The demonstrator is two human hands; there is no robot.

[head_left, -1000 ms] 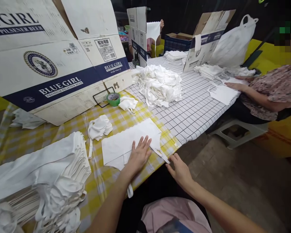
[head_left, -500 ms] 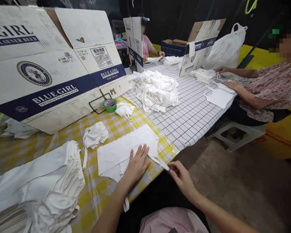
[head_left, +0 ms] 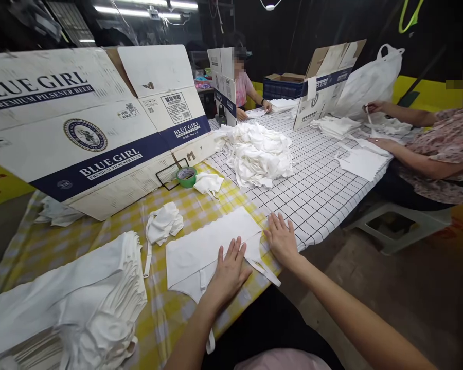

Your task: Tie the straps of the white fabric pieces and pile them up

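A white strapped garment [head_left: 212, 241] lies flat on the yellow checked cloth [head_left: 158, 298] before me. My left hand [head_left: 229, 270] rests palm down on its lower right part, fingers spread. At the garment's right end my right hand [head_left: 281, 237] lies open, its fingers stretched out at the garment's edge and over the cloth. One thin strap [head_left: 268, 273] reaches the table edge below that hand, held by neither hand. To the left sits a thick stack of folded white garments [head_left: 96, 277]. A crumpled white piece [head_left: 165, 222] with a strap lies just beyond.
An opened beer carton [head_left: 100, 133] stands at the back left, with green tape [head_left: 186, 177] beside it. A heap of white garments [head_left: 260, 153] lies on the grid-patterned cloth [head_left: 312, 190]. Two co-workers sit at the far side and right, one in a floral top [head_left: 447, 136].
My right hand has let go of the strap and moved up to the garment's right end, its fingers now stretched out. My left hand stays on the garment. The view has shifted slightly.
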